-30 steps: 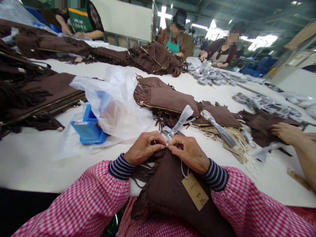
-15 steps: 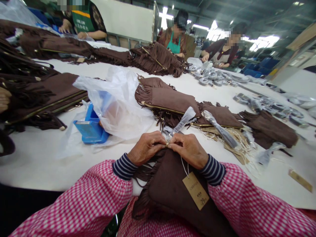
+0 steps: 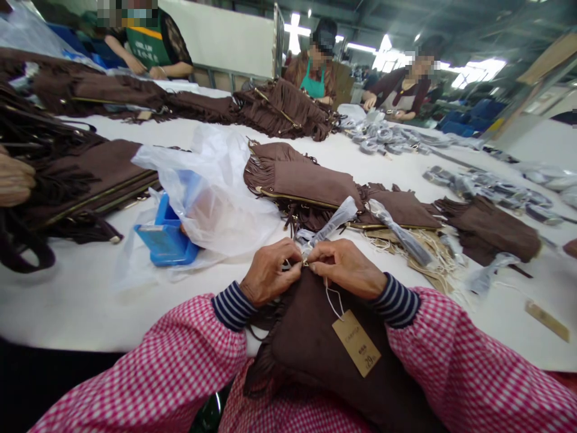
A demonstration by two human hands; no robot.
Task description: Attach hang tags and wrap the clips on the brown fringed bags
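Note:
A dark brown fringed bag [image 3: 315, 343] hangs over the table's front edge onto my lap. At its top corner, my left hand [image 3: 273, 270] and my right hand [image 3: 346, 267] pinch a small gold metal clasp [image 3: 305, 262] from both sides, fingertips nearly touching. Just behind them lies a strap in clear plastic wrap [image 3: 336, 219], its near end close to the clasp. A tan price tag [image 3: 357, 344] on a white string rests on the bag below my right hand.
A blue tape dispenser [image 3: 166, 240] and crumpled white plastic [image 3: 220, 192] lie at left. More brown bags [image 3: 311, 183], wrapped straps [image 3: 401, 231] and tags with strings [image 3: 433, 255] lie beyond. Another person's hand [image 3: 15, 177] is at the left edge; three people work across the table.
My fingers have shifted slightly at the clasp, and my right hand's knuckles are a little higher. The other person's hand at the left edge has come further into view, with a dark strap loop below it.

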